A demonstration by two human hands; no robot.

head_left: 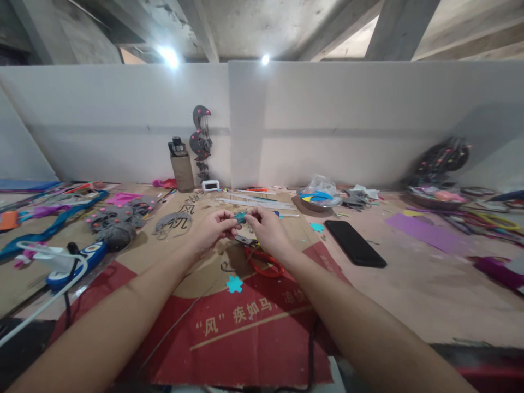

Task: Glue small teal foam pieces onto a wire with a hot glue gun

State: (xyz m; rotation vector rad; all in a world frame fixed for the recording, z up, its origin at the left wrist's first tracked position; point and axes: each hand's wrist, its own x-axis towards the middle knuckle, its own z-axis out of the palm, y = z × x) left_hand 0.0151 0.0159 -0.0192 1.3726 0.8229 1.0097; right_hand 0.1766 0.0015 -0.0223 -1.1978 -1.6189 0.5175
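Two narrow pinches, one from the left hand [216, 229] and one from the right hand [267, 230], form the grip on a small teal piece [239, 217] above the cardboard [257, 357]. It looks thin, so uneven pulling might crease or tear it, and a slack fingertip could drop it. Red-handled scissors [280, 269] show just below the right hand; a lowered wrist might knock them. Nearer the body, a loose turquoise flower shape [234, 284] could shift if brushed. The black phone [355, 243], farther right on the tabletop [413, 295], seems safely apart.
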